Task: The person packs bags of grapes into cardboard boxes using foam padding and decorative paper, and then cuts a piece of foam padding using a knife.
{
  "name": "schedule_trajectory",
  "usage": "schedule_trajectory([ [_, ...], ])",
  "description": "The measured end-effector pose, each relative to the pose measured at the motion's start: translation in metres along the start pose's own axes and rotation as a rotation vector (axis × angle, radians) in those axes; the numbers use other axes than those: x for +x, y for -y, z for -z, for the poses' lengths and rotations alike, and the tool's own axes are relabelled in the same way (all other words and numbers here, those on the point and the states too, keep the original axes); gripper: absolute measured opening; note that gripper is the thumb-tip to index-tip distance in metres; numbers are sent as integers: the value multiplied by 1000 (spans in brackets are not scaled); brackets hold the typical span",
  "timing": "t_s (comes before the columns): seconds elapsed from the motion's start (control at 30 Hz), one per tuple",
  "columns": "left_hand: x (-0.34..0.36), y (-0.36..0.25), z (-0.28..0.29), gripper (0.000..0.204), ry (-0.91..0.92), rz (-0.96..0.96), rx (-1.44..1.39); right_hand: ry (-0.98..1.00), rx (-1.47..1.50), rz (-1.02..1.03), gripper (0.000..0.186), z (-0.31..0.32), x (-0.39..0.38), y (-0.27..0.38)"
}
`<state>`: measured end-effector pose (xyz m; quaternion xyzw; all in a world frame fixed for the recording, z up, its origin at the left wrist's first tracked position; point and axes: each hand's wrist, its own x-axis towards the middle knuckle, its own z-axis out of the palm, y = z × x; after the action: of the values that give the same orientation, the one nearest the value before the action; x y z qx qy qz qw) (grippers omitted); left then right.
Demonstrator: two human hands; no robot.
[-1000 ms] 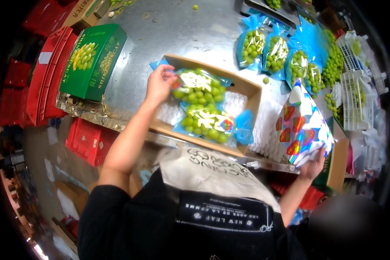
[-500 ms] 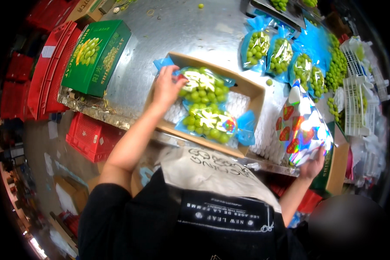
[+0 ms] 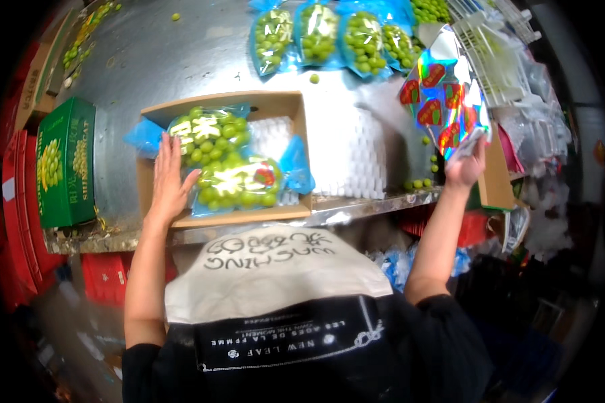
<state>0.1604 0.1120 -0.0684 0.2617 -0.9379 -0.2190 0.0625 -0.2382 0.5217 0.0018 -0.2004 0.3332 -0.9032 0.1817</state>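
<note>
An open cardboard box (image 3: 297, 107) holds two blue-ended clear bags of green grapes, an upper one (image 3: 215, 138) and a lower one (image 3: 235, 185) with a red sticker, over white foam padding. My left hand (image 3: 170, 176) lies at the box's left side beside the bags, fingers stretched out; whether it presses on them is unclear. My right hand (image 3: 465, 164), off to the right, grips a shiny holographic sheet of red labels (image 3: 442, 91) by its lower corner. White foam netting (image 3: 349, 154) rests right of the box, between it and my right hand.
Several bagged grape bunches (image 3: 363, 40) line the back of the metal table (image 3: 208, 47). A green carton (image 3: 67, 161) and red crates (image 3: 21, 201) stand at left. White baskets (image 3: 484, 50), plastic packaging and loose grapes (image 3: 420, 183) are at right.
The view has shifted, moving box and table leftward in frame. My left hand's fingers have straightened from a curl at the upper bag. My right hand and the label sheet appear higher.
</note>
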Motion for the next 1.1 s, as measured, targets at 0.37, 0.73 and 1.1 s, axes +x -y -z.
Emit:
schedule_trajectory([
  [0.37,-5,-9,7,67,-83,17,-72,-792,-341,-562,63,100,-42,-86],
  [0.73,8,-74,32,51,-184,-181,-310,-100,-1014,-515,20,-38,-43,-57],
  [1.1,50,-193,-15,55,507,-55,-1545,106,1,-574,54,-156,-71,-92],
])
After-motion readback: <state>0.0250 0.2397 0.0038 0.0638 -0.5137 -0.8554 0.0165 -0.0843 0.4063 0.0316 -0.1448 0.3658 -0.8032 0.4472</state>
